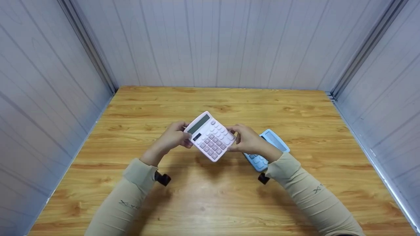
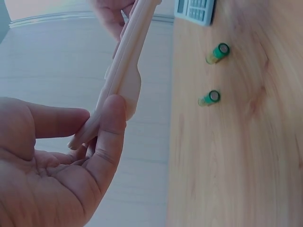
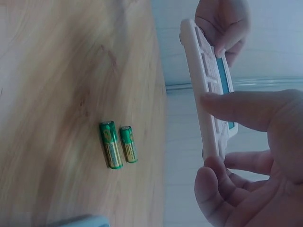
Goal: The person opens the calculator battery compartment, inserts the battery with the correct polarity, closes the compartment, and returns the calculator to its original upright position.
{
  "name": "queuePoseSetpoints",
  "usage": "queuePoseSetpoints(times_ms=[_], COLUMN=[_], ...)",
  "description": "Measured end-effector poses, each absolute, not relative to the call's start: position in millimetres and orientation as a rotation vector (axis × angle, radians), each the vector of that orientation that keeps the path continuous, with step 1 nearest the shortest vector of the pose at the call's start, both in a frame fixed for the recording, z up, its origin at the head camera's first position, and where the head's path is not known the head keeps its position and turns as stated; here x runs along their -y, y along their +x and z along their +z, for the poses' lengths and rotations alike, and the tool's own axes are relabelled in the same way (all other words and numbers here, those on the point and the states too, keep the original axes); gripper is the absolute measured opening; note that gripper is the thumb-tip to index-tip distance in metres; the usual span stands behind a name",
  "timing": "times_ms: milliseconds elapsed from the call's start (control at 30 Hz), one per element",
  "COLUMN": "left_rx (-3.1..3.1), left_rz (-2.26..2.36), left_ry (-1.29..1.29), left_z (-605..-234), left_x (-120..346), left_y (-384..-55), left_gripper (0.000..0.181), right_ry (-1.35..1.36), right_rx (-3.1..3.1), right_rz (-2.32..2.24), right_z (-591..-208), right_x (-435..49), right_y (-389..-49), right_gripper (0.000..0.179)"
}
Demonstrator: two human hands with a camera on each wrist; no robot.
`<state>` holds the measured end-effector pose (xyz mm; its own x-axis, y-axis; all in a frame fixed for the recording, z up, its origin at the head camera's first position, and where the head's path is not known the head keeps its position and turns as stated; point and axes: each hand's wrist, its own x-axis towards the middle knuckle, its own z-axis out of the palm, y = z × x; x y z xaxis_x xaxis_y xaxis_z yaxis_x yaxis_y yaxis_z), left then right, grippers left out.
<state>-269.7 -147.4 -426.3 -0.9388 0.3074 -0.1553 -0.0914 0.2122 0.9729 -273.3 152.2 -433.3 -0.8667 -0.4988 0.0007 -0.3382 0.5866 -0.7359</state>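
"So, where is the pink calculator?"

"Raised off the tabletop, tilted, held between both hands; its display and keys show in the head view."

"How does the left hand stand?"

"Narrow: its thumb and fingers pinch the edge beside the display."

"And the right hand?"

"Pinching as well, at the opposite edge, by the keys."

"What lies near it?"

"A blue calculator, resting on the tabletop, partly hidden by the right wrist in the head view."

"Anything smaller?"

"Two green batteries, visible from both wrists, lying close together on the tabletop, slightly apart."
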Motion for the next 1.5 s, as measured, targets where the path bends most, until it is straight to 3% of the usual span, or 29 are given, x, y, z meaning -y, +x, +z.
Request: queuePoseSetpoints(times_ms=[467, 900, 1500], left_rx=[-1.985, -1.877, -1.922], left_rz=[1.929, 2.039, 2.018], left_ry=[0.113, 0.047, 0.219], left_z=[-427.4, -425.4, -422.0], left_x=[136.2, 118.1, 105.0], left_y=[-266.8, -262.9, -254.9], left_gripper=[0.018, 0.024, 0.025], right_ry=[-0.685, -0.514, -0.249], right_rx=[-2.4, -1.949, -1.634], right_rz=[-1.395, -1.878, -2.177], right_z=[-435.6, -439.1, -427.5], right_x=[-181.8, -185.8, -196.8], right_y=[-276.0, -277.2, -274.3], right_gripper=[0.071, 0.07, 0.067])
